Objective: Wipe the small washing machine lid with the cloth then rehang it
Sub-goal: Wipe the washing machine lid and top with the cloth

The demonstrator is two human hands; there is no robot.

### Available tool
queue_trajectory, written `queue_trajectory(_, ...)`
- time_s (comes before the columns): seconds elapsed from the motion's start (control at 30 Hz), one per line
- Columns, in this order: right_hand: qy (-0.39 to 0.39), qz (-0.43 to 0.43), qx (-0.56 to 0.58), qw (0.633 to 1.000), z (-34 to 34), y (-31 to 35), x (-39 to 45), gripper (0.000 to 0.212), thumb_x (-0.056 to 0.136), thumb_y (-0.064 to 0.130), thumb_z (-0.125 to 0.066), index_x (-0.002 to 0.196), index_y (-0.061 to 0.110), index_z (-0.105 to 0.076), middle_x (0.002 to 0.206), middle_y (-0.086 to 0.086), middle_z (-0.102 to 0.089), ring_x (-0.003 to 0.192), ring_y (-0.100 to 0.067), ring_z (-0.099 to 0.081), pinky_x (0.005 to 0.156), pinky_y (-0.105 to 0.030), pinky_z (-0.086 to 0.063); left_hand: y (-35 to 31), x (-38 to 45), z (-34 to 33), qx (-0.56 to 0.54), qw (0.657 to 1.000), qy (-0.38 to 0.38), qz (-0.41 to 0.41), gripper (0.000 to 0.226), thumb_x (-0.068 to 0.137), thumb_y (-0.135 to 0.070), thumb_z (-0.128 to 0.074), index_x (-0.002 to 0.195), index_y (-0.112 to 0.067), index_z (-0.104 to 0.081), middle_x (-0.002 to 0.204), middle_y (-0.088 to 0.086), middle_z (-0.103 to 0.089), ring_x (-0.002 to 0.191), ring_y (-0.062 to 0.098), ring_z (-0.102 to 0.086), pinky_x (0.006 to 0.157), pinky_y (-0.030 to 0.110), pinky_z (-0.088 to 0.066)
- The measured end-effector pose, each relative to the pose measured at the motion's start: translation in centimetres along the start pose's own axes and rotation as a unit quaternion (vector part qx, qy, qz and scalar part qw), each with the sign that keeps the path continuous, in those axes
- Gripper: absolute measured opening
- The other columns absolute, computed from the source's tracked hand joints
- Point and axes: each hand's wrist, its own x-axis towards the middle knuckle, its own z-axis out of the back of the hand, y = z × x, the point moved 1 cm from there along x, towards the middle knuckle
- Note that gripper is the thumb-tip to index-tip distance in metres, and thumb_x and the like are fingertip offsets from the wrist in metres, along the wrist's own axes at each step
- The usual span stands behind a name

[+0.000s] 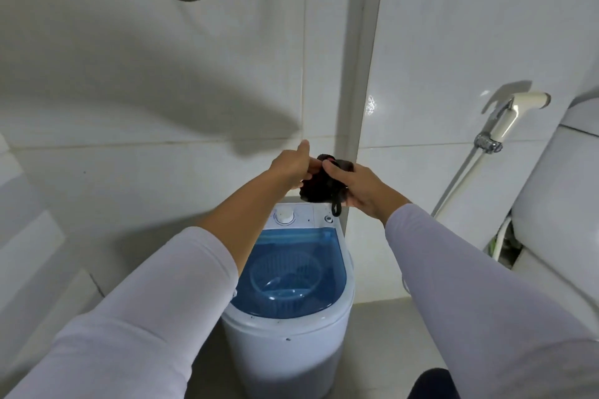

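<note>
Both hands up at the wall, above the back of the small washing machine [285, 317]. Left hand [291, 167] and right hand [359, 189] both have fingers closed on the dark cloth [321, 186], bunched between them at the white corner pipe/trim [363, 74]. Cloth is off the machine, held clear above the control panel; short loop [337, 209] dangles from its lower edge.

Stage, my read: either taking it off its hanger or putting it back. Can't tell which. No hook visible, hidden behind cloth and hands. Can't judge whether the lid [293, 272] is wiped.

Cloth: dark, near black, small red bit at top, crumpled, limp. Lid: translucent blue, shut, basket visible through it; a few dark specks on the white rim.
</note>
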Motion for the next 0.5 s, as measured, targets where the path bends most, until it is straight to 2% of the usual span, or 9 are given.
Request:
queue_trajectory(0.07,-0.007,0.009,-0.006,1.0,-0.1,0.2,-1.2,0.053,0.077,0.024,-0.075,0.123,0.006,-0.055,0.121,-0.017,-0.065,0.109,-0.03,-0.064,0.099,-0.047,-0.049,-0.4,-1.5,0.5,0.015,0.999,0.032,-0.006,0.063,0.102,-0.043,-0.014,0.115,-0.01,-0.067,0.11,0.001,-0.065,0.1,0.016,-0.053,0.086,0.03,-0.038)
queue_trajectory(0.17,-0.019,0.024,-0.014,0.999,-0.4,0.8,-2.6,0.052,0.077,0.01,-0.074,0.125,0.006,-0.053,0.121,-0.017,-0.064,0.11,-0.032,-0.062,0.099,-0.047,-0.05,-0.7,-3.1,1.3,-0.027,0.998,0.054,-0.02,0.064,0.101,-0.046,-0.015,0.11,-0.014,-0.069,0.106,-0.002,-0.065,0.097,0.013,-0.053,0.089,0.032,-0.036)
queue_trajectory(0.23,-0.04,0.028,-0.015,0.999,-0.6,1.2,-3.2,0.047,0.078,0.005,-0.071,0.121,0.007,-0.053,0.119,-0.015,-0.063,0.109,-0.031,-0.061,0.097,-0.044,-0.051,-0.6,-3.8,1.7,-0.062,0.997,0.029,-0.023,0.061,0.101,-0.046,-0.017,0.104,-0.014,-0.07,0.102,-0.002,-0.065,0.089,0.012,-0.054,0.09,0.033,-0.037)
queue_trajectory(0.3,-0.065,0.033,-0.027,0.997,-0.5,1.2,-3.6,0.041,0.08,0.006,-0.069,0.117,0.012,-0.053,0.116,-0.012,-0.062,0.108,-0.03,-0.06,0.098,-0.043,-0.05,0.0,-3.8,2.0,-0.061,0.998,-0.007,-0.023,0.055,0.101,-0.043,-0.021,0.107,-0.014,-0.068,0.101,-0.001,-0.065,0.091,0.015,-0.057,0.09,0.033,-0.039)
queue_trajectory(0.33,-0.078,0.034,-0.033,0.996,-0.3,1.2,-3.8,0.041,0.081,0.008,-0.069,0.118,0.013,-0.052,0.115,-0.011,-0.061,0.108,-0.029,-0.06,0.098,-0.042,-0.05,0.5,-3.9,2.1,-0.027,0.999,-0.02,-0.026,0.05,0.101,-0.04,-0.025,0.11,-0.014,-0.066,0.103,0.0,-0.064,0.093,0.017,-0.058,0.09,0.033,-0.041)
queue_trajectory(0.4,-0.102,0.031,-0.044,0.993,0.2,0.9,-3.9,0.044,0.081,0.011,-0.068,0.122,0.011,-0.051,0.116,-0.011,-0.06,0.108,-0.028,-0.06,0.097,-0.042,-0.05,1.9,-3.9,2.5,0.133,0.99,-0.019,-0.046,0.037,0.098,-0.036,-0.032,0.106,-0.014,-0.061,0.108,0.005,-0.063,0.098,0.02,-0.058,0.096,0.037,-0.046)
queue_trajectory(0.47,-0.117,0.021,-0.057,0.991,0.8,0.4,-3.8,0.043,0.081,0.014,-0.068,0.12,0.013,-0.051,0.118,-0.012,-0.061,0.108,-0.03,-0.06,0.095,-0.046,-0.052,3.6,-3.9,2.5,0.312,0.949,0.015,-0.047,0.035,0.097,-0.034,-0.037,0.105,-0.006,-0.056,0.12,0.013,-0.059,0.111,0.026,-0.055,0.1,0.037,-0.042)
queue_trajectory(0.5,-0.123,0.014,-0.059,0.99,1.0,0.1,-3.7,0.039,0.081,0.015,-0.067,0.117,0.015,-0.051,0.118,-0.012,-0.06,0.107,-0.031,-0.061,0.091,-0.048,-0.053,4.6,-3.9,2.3,0.377,0.925,0.037,-0.031,0.041,0.097,-0.035,-0.041,0.117,-0.003,-0.055,0.13,0.013,-0.055,0.12,0.028,-0.051,0.101,0.035,-0.04)
